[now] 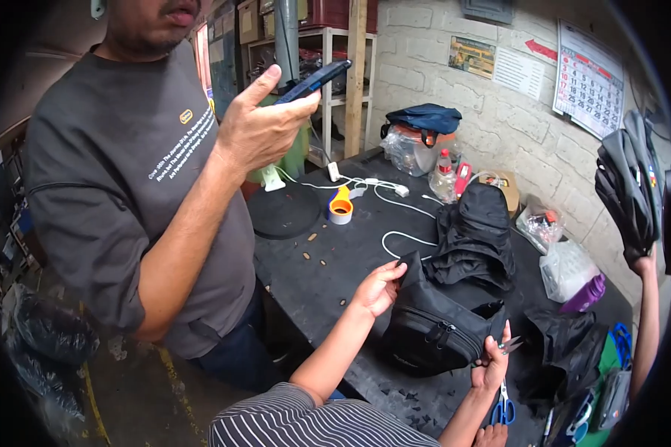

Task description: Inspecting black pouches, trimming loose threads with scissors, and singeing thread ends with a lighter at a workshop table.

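Observation:
A black zippered bag hangs between my hands over the dark table. My left hand is closed, pinching a raised black flap at the bag's upper left. At its right side, my right hand grips the edge, with small metal snips sticking out of the same grasp, blades pointing right. Beyond it lies another black bag, partly collapsed. Black fabric pieces are heaped to the right. Blue-handled scissors lie below my right hand, near another person's hand.
At left a person in a grey shirt holds up a phone. A raised arm at right holds grey-black bags. A tape dispenser, white cable, bottle and purple item are on the table.

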`<move>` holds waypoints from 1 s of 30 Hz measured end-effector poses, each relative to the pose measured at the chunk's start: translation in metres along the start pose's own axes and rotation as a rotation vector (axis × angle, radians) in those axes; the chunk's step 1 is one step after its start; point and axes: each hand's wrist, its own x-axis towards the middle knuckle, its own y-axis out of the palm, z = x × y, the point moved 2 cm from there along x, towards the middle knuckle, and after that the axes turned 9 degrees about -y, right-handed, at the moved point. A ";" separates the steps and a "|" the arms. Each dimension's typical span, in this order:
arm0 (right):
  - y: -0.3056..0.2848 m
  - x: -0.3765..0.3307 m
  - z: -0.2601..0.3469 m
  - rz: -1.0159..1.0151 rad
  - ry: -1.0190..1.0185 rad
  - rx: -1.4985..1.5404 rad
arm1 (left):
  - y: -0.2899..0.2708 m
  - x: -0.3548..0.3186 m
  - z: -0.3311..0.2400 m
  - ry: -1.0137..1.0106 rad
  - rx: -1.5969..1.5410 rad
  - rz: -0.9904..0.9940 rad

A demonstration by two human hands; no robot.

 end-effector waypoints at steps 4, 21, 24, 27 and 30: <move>0.000 -0.001 -0.001 -0.020 0.040 0.041 | 0.002 -0.003 -0.007 -0.001 0.005 -0.030; -0.009 -0.005 -0.015 0.024 0.165 0.130 | -0.018 -0.005 0.000 0.000 -0.042 -0.122; -0.007 -0.005 -0.014 0.019 0.159 0.133 | -0.016 -0.004 -0.001 0.003 -0.037 -0.076; -0.010 -0.005 -0.016 0.023 0.174 0.144 | -0.020 -0.004 0.001 0.002 -0.048 -0.125; -0.006 -0.006 -0.015 0.010 0.180 0.126 | -0.021 -0.004 0.001 0.000 -0.057 -0.134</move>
